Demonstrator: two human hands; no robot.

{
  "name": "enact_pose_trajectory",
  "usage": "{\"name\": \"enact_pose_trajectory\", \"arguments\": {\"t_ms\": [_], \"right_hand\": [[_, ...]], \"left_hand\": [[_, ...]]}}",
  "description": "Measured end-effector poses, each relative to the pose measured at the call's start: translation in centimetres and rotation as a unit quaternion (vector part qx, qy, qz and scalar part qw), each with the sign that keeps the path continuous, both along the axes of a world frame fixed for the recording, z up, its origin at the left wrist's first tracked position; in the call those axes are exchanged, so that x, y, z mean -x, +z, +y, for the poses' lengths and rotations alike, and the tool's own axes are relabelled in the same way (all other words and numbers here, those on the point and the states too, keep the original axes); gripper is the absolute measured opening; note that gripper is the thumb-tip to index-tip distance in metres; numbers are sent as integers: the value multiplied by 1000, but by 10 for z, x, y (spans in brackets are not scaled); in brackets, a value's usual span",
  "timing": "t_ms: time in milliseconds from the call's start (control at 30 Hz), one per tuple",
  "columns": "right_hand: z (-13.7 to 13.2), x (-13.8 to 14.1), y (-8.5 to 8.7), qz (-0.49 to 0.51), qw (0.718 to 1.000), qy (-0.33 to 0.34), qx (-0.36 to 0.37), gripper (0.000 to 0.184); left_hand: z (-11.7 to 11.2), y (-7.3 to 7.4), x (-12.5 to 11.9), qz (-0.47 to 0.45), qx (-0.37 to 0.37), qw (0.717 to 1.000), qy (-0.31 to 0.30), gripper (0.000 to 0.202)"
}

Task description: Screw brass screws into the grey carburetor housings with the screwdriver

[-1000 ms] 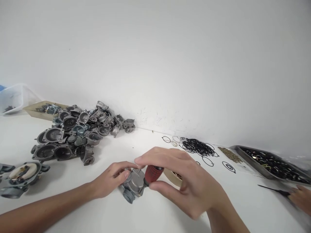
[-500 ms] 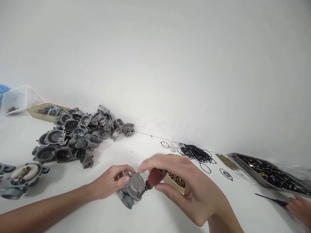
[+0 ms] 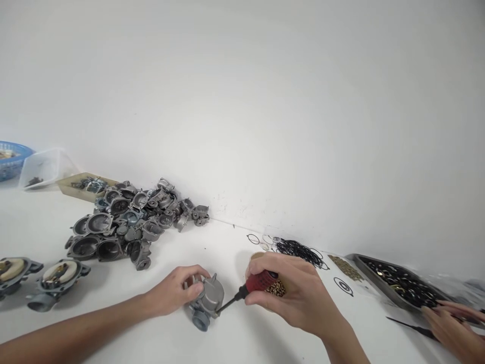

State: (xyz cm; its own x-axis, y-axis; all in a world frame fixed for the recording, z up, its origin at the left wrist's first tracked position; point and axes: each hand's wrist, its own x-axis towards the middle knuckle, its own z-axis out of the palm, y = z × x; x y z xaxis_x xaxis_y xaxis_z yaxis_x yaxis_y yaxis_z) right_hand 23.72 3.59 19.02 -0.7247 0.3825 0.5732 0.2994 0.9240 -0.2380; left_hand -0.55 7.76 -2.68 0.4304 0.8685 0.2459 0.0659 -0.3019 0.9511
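A grey metal carburetor (image 3: pixel 207 299) stands on the white table (image 3: pixel 235 338) in front of me. My left hand (image 3: pixel 175 294) is closed round its left side and holds it steady. My right hand (image 3: pixel 293 298) is wrapped round a screwdriver with a red handle (image 3: pixel 260 282). The dark shaft of the screwdriver slants down to the left, and its tip touches the right side of the carburetor.
A heap of grey carburetor bodies (image 3: pixel 125 222) lies at the back left, with two more (image 3: pixel 56 283) at the left edge. Black O-rings (image 3: pixel 297 250), brass bits (image 3: pixel 344 268) and a metal tray (image 3: pixel 401 283) lie to the right. Another person's hand (image 3: pixel 450 328) is at the lower right.
My right hand has drawn back to the right, so the screwdriver shaft now shows. The view has tilted, bringing a second carburetor and a blue basket in at the left. The other person's hand moved inward.
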Motion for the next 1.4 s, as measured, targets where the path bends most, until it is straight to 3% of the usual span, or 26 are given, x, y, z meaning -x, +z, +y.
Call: {"name": "enact_pose_trajectory", "arguments": {"t_ms": [133, 267, 367, 533, 733, 867, 967, 1000, 1100, 1200, 1300, 1400], "right_hand": [[-1, -36, -6, 65, 997, -49, 2, 22], [16, -85, -30, 133, 953, -272, 27, 35], [30, -114, -58, 102, 924, -364, 51, 45], [36, -134, -90, 59, 923, -376, 50, 40], [45, -143, -93, -26, 933, -353, 61, 25], [46, -125, -78, -55, 938, -337, 52, 23], [30, -81, -63, -115, 956, -257, 79, 30], [23, -62, -60, -156, 958, -214, 107, 41], [10, -7, -56, -288, 929, -127, 194, 88], [14, 27, -61, -343, 909, -90, 219, 114], [24, 34, -71, -332, 910, -61, 241, 111], [25, 28, -80, -276, 931, -44, 234, 102]], "left_hand": [[-3, 2, -1, -11, 18, 1000, -7, 76], [-10, 10, 1, -32, 29, 999, -25, 75], [-13, 12, 2, -29, 27, 999, -28, 83], [-13, 14, 3, -26, 18, 999, -31, 96], [-15, 22, 7, -25, 0, 999, -36, 84], [-13, 16, 6, -35, 26, 998, -43, 89], [-9, 9, 2, -58, 50, 997, -32, 90], [-7, 7, 0, -64, 58, 996, -27, 89], [-3, 1, -4, -85, 79, 993, -8, 88], [1, -2, -5, -119, 99, 988, 19, 86], [3, -1, -6, -148, 116, 982, 32, 83], [3, 1, -6, -152, 118, 981, 30, 81]]}}
